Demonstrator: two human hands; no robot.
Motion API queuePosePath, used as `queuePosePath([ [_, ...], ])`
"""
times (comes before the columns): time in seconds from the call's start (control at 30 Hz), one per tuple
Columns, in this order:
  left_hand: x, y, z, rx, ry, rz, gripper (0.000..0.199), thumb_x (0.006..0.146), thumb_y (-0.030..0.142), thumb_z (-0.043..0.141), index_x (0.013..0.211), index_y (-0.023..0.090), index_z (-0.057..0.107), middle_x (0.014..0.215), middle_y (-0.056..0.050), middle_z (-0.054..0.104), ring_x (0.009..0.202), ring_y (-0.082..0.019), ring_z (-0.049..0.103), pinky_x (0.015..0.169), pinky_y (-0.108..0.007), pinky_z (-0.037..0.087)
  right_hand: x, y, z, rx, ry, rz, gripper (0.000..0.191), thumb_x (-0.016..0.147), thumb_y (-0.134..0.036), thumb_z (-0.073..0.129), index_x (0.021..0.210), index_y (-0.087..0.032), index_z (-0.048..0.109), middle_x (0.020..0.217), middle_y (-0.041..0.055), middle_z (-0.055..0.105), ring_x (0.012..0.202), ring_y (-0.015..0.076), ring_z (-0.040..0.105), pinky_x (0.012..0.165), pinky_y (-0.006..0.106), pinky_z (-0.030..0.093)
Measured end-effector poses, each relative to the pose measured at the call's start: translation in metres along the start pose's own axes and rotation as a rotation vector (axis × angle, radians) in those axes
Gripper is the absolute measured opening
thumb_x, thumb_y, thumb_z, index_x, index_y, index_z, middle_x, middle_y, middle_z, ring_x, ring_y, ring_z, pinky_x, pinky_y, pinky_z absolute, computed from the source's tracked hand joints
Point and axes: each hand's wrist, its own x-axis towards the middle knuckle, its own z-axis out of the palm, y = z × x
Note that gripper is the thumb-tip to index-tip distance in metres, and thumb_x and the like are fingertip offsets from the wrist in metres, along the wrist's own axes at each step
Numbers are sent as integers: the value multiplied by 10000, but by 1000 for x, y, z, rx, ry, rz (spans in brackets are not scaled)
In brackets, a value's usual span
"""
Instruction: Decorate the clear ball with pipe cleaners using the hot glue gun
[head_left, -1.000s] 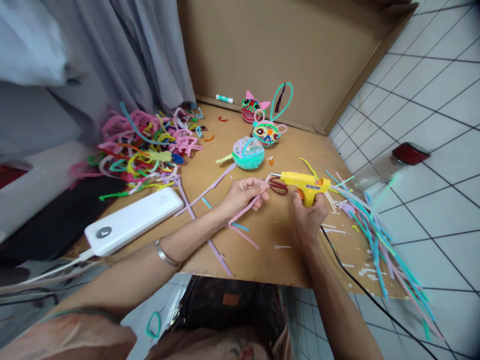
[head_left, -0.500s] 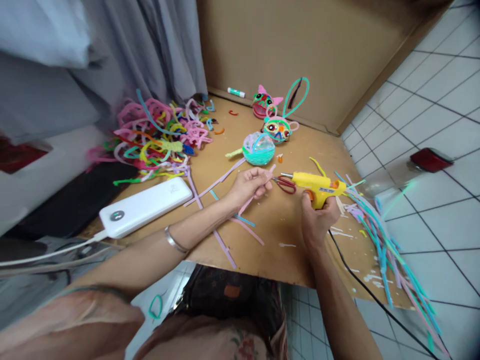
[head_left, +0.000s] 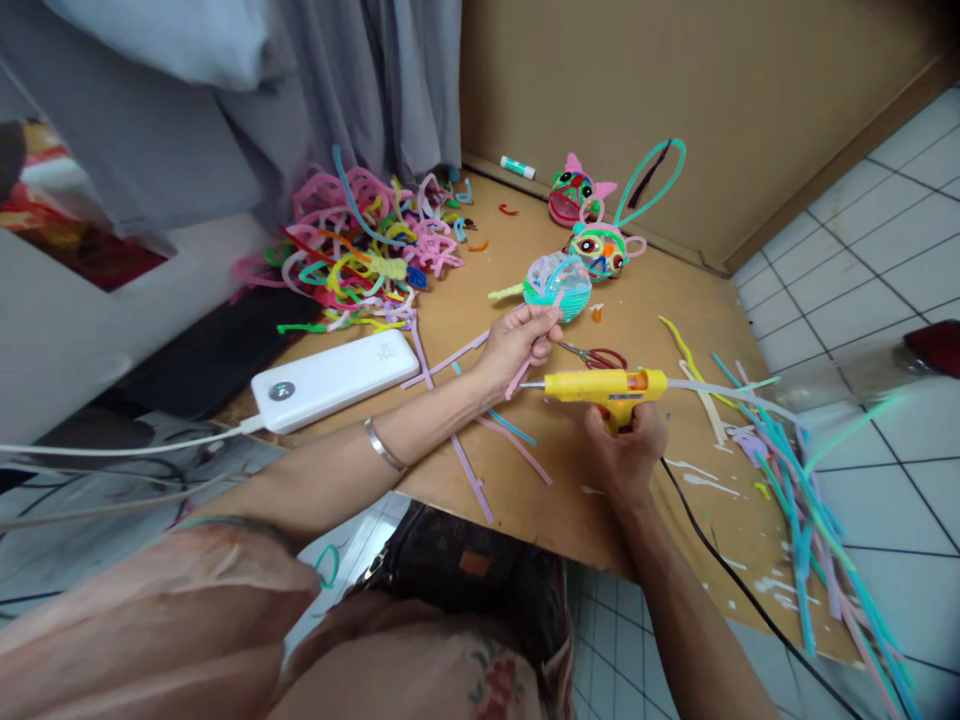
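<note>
Pinched in my left hand [head_left: 521, 348] is a short pink pipe cleaner [head_left: 515, 384], one end sticking up past the fingertips and the other hanging below. My right hand [head_left: 628, 448] grips a yellow hot glue gun [head_left: 600, 386] by its handle, its metal nozzle pointing left, right by the pipe cleaner's lower end. Whether nozzle and pipe cleaner touch, I cannot tell. Just behind my left hand sits a turquoise and clear round craft piece [head_left: 568, 300] with a yellow-green stem. Red-handled scissors [head_left: 606, 359] lie between my hands, beyond the glue gun.
A tangled heap of coloured pipe cleaners [head_left: 360, 240] lies back left, near a white power bank [head_left: 337, 380]. Two animal-head crafts [head_left: 600, 250] and a glue stick [head_left: 517, 168] are at the back. Long pipe cleaners [head_left: 806, 530] overhang the right edge. The gun's black cord [head_left: 720, 570] trails off rightward.
The glue gun has moved left and lower, bringing its nozzle to the pink pipe cleaner's lower end. The view has shifted, so the table's things appear farther right.
</note>
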Motion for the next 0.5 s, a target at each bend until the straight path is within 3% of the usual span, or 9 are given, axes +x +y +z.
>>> queuePosePath([
  [0.17, -3, 0, 1, 12, 7, -9, 131, 878, 141, 672, 781, 117, 587, 564, 56, 568, 387, 4, 351, 398, -129, 216, -1, -5, 0, -6, -54, -1, 179, 643, -387, 549, 640, -279, 406, 539, -51, 431, 503, 147, 401, 542, 307, 441],
  [0.5, -7, 7, 8, -66, 66, -84, 125, 927, 96, 593, 804, 109, 569, 551, 61, 530, 369, 12, 318, 384, -120, 190, -1, -4, 1, 7, -69, -14, 155, 656, -390, 551, 658, -262, 464, 558, -41, 451, 517, 151, 434, 547, 312, 451],
])
